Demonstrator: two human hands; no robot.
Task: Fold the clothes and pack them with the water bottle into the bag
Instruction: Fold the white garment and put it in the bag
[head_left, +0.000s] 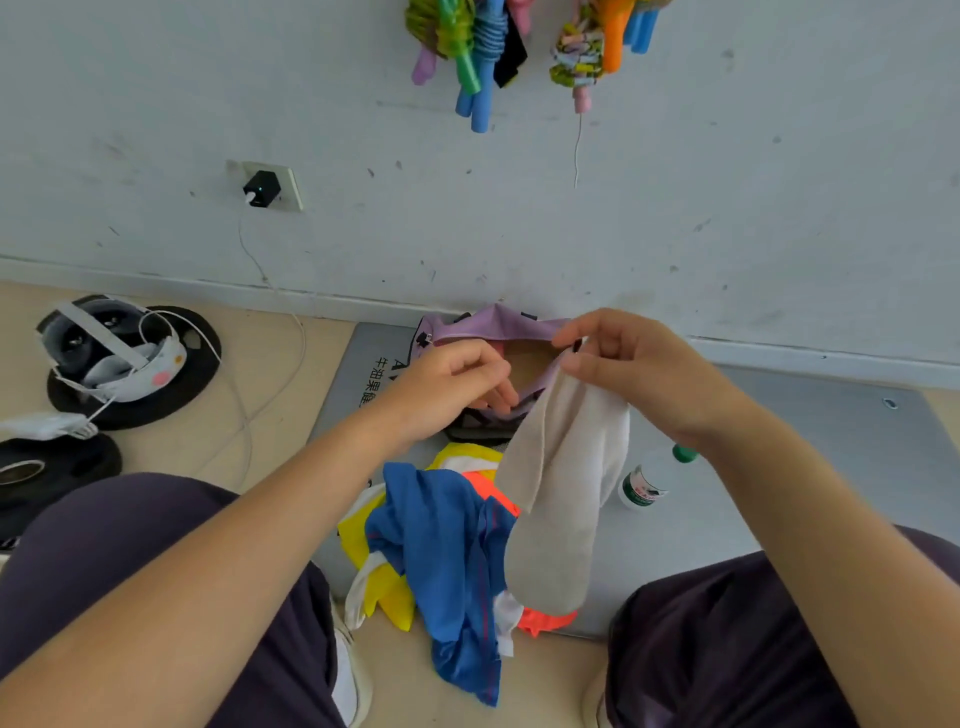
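- A scuffed white wall (675, 208) meets a pale wooden floor (280, 374), with a grey mat (779, 426) laid against the skirting; the person's dark trouser legs frame the bottom of the view.
- The right hand (639, 369) pinches the top edge of a cream cloth (556, 499) between thumb and fingers, and the cloth hangs down folded in long soft layers.
- The left hand (452, 384) has its fingers curled at the near rim of the bag; whether they grip the rim or only touch it cannot be told.
- The lilac bag (493, 325) stands on the mat by the wall, its mouth open behind both hands.
- A heap of clothes (447, 545), blue, yellow, orange and white, lies unfolded on the mat's near edge, partly under the hanging cloth.
- A water bottle (649, 480) with a green cap lies on the mat just right of the cloth.
- On the floor at the left sit a headset (109, 348) on a black weight plate (202, 384) and a white cable (291, 332) running up to a charger (262, 188) in the wall socket.
- Bright skipping ropes (483, 47) hang on the wall above.
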